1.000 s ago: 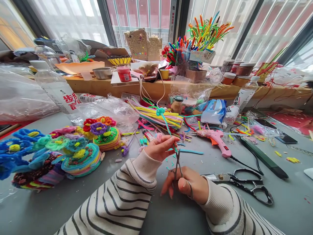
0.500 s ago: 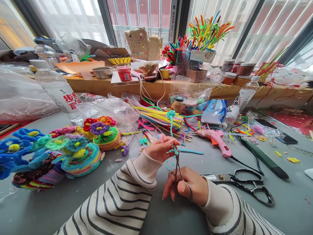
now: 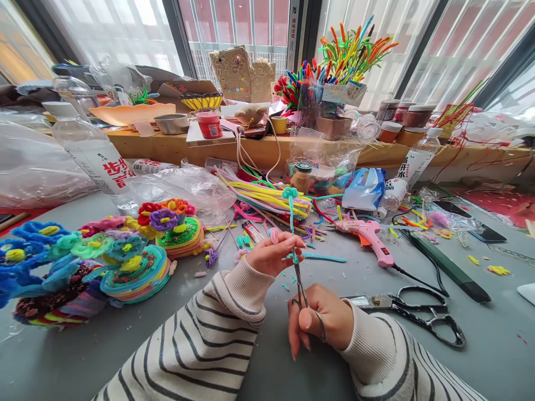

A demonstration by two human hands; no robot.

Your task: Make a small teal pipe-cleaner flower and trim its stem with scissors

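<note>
The left hand (image 3: 273,253) pinches a teal fuzzy stem (image 3: 291,217) between thumb and fingertips, holding it upright above the middle of the worktop (image 3: 288,379); a knotted teal head sits at the stem's top, in front of a bundle of pipe cleaners (image 3: 267,192) that lies toward the far edge. The right hand (image 3: 321,317), nearer the near edge, is curled around a pair of small scissors (image 3: 300,284) with the thumb at one finger ring. The blades point up and lie close together, their tips at the stem just below the left fingers – whether they grip it I cannot tell.

A loose teal strip (image 3: 326,258) lies on the worktop just beyond the right hand, with small teal scraps near it. Beside the right wrist, toward the right edge, rest large black-handled scissors (image 3: 376,301), partly hidden by the sleeve. A pink glue gun (image 3: 363,227) lies beyond them.

Toward the left edge stand flower-topped pieces – a round layered base (image 3: 134,281) in teal and yellow among them. A jar (image 3: 301,181) with a dark lid stands near the far edge.
</note>
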